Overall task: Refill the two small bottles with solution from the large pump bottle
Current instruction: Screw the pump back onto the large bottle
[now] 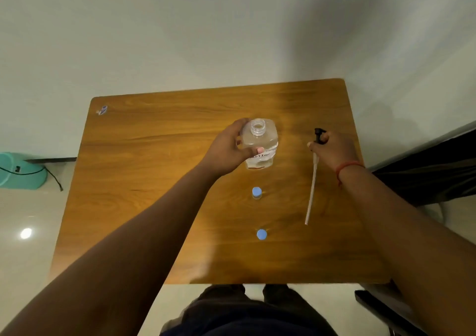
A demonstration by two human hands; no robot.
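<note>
Wooden table (154, 207), viewed from above, person standing at near edge.

Left hand (226, 150) gripped the large bottle (261, 145) from its left side, fingers curled round the far shoulder, thumb pressed on the label face. Bottle stood near table centre, clear, partly filled with clear liquid, neck open and uncapped. Whether its base rested fully on the table or was slightly lifted could not be told from this angle.

Right hand (332, 147) lay to the right of the bottle, well apart from it, fingers closed round the black pump head (319, 134). The pump's pale dip tube (311, 191) ran from the hand toward the near edge, lying along the tabletop. A red thread band (347, 167) circled the right wrist.

Two small bottles with blue caps stood in line nearer the person: the farther small bottle (256, 193) just below the large bottle, the nearer small bottle (261, 234) further toward the edge. Both capped, neither touched.

A small wrapper-like scrap (102, 110) sat at the far left corner. A teal object (22, 170) with a black cable stood on the floor at left.
</note>
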